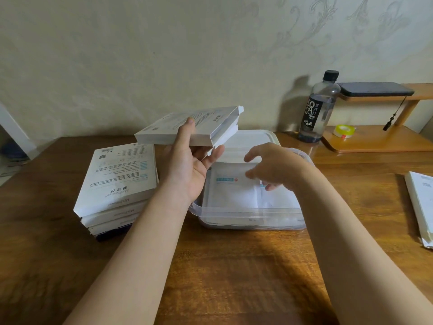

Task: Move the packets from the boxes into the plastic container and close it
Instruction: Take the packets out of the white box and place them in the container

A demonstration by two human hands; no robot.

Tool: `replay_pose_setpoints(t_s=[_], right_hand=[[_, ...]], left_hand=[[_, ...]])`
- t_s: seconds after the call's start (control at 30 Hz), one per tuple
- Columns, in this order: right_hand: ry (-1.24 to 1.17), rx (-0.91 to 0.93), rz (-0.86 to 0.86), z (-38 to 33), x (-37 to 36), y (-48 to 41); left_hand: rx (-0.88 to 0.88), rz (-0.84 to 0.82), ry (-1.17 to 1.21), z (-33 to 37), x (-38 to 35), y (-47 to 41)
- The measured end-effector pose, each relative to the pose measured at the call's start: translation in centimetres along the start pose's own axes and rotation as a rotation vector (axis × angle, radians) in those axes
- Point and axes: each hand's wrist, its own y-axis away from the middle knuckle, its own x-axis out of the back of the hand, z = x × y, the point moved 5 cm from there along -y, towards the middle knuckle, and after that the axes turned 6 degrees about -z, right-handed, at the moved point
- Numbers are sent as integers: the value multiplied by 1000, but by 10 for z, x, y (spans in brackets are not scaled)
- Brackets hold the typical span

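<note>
My left hand (189, 165) grips a flat white box (168, 131) in the air, its open end flap pointing right over the clear plastic container (248, 214). White packets (232, 191) lie inside the container. My right hand (274, 167) hovers over them with fingers spread and relaxed, holding nothing that I can see. The container's white lid (255, 139) lies on the table just behind it. A stack of several white boxes (117, 181) stands left of the container.
A dark-labelled water bottle (316, 109) stands at the back right beside a wooden stand (379, 141) with a tape roll (343, 131) and a phone (375, 89). Flattened white boxes (421, 207) lie at the right edge. The wooden table (234, 266) extends toward me.
</note>
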Motion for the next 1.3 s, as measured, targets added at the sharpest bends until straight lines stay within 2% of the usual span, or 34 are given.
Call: replay_pose_setpoints(t_s=[0.17, 0.37, 0.9, 1.3], right_hand=[[397, 144, -95, -7, -8, 4], [609, 174, -274, -6, -36, -4], [640, 234, -266, -12, -48, -7], [588, 198, -376, -9, -64, -17]], left_hand=[[7, -19, -23, -1, -1, 1], [0, -33, -29, 1, -3, 3], [6, -61, -52, 2, -5, 5], [10, -75, -56, 0, -6, 4]])
